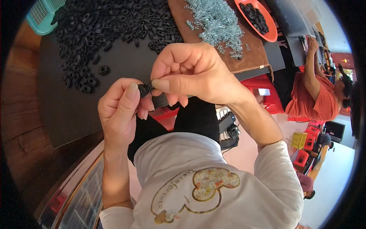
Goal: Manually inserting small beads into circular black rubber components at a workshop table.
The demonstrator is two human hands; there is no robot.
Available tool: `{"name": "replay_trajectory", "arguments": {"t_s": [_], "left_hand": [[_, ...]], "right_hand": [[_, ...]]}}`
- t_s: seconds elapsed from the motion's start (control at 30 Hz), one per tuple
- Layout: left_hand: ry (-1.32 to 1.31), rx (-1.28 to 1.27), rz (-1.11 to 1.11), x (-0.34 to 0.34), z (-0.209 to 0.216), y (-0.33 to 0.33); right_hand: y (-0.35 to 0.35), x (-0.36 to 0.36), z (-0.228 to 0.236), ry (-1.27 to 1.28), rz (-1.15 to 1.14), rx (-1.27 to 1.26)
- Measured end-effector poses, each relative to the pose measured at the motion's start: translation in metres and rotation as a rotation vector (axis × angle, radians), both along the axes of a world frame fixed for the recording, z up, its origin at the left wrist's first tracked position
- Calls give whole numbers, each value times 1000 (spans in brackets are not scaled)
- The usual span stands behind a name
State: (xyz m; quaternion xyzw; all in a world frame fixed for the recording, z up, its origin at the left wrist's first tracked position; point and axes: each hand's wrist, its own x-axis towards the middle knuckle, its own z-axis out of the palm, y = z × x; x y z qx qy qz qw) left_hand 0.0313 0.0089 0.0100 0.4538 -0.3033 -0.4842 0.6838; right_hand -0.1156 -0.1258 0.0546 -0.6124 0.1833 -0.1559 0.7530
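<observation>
A small black plastic part [143,90] is held above the table's near edge, between the thumb and fingers of my left hand [121,105]. My right hand [190,74] meets it from the other side, thumb and fingertips pinched at the part's right end. A dark bit shows at that pinch, too small and covered to name. Beyond my hands a wide heap of similar black plastic parts [114,26] covers the far table, with one loose part [103,70] lying just apart. Silvery coil springs [219,24] are piled on a brown cloth [248,57] past my right hand.
An orange bowl [271,35] of small black pieces stands at the far right, and a turquoise basket [34,23] at the far left. The dark tabletop [57,114] ends close to my lap. Rightward are red stools [267,89] and a person in an orange shirt [314,95].
</observation>
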Motion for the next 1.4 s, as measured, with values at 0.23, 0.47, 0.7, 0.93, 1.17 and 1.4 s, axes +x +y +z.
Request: {"name": "replay_trajectory", "arguments": {"t_s": [0.23,0.47,0.7,0.93,1.17,1.4], "left_hand": [[-57,24,0,-1,2,-1],[-94,49,11,-2,5,-2],[-177,66,44,-6,4,-2],[-198,111,-4,-4,8,-1],[-238,116,29,-5,4,0],[-171,73,88,-9,4,-2]], "right_hand": [[0,-1,-1,-30,-1,20],[1,-2,5,72,12,-20],[3,-2,4,105,-14,-19],[3,-4,1,96,18,11],[6,-4,1,106,4,-21],[2,0,-5,52,-30,-32]]}}
